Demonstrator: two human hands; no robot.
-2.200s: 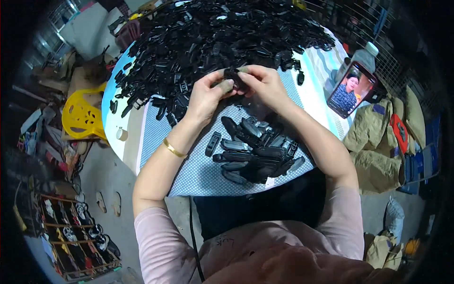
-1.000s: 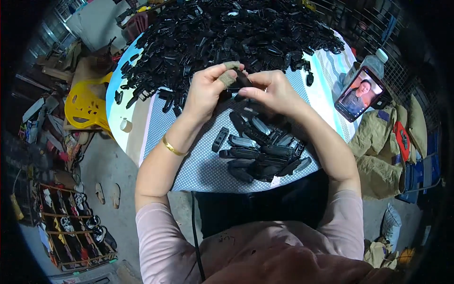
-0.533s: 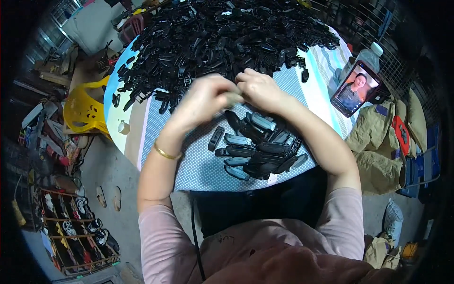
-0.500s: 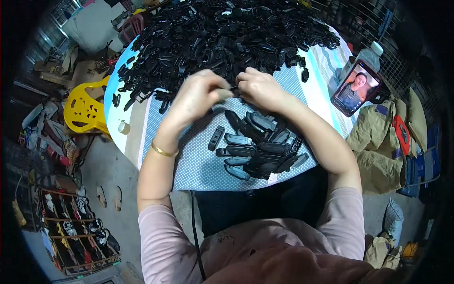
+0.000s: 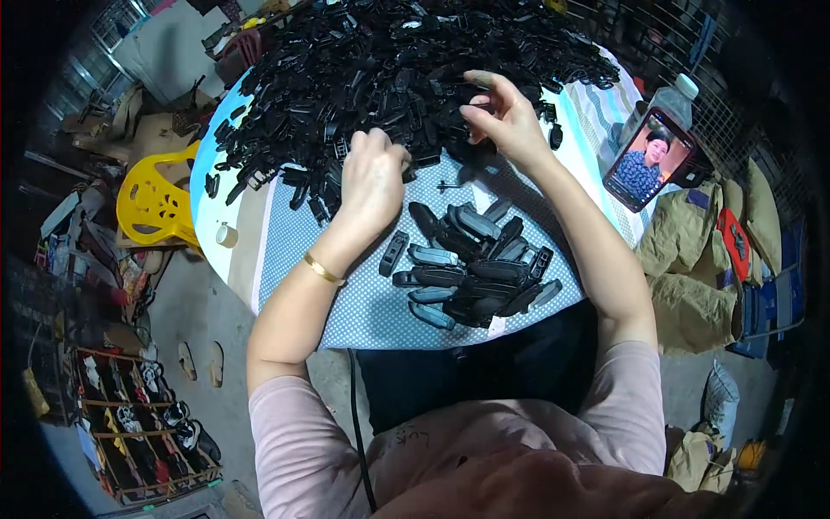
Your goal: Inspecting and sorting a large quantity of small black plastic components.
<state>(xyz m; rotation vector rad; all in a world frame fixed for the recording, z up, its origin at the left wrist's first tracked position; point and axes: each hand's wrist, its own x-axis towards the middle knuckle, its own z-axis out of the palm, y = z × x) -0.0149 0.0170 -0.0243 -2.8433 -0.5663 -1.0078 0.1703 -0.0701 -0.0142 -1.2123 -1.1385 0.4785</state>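
A large heap of small black plastic parts (image 5: 380, 60) covers the far half of the table. My left hand (image 5: 373, 177) rests at its near edge with fingers curled down; the fingertips are hidden, so what they pinch cannot be made out. To the right, my right hand (image 5: 508, 125) hovers over the heap's edge, thumb and forefinger apart, nothing visible between them. A tiny black branched scrap (image 5: 450, 184) lies on the cloth between the hands. Nearer me is a smaller pile of oblong black and grey-blue pieces (image 5: 484, 272), with one single oblong piece (image 5: 394, 253) left of it.
A phone (image 5: 650, 161) playing a video leans against a clear plastic bottle (image 5: 674, 104) at the table's right edge. A small cup-like roll (image 5: 226, 234) sits on the left edge. A yellow plastic chair (image 5: 160, 195) stands beyond it; brown sacks (image 5: 692, 294) lie right.
My hands have parted: the right moved up and right with fingers opening, the left turned down onto the heap. The branched scrap now shows on the cloth.
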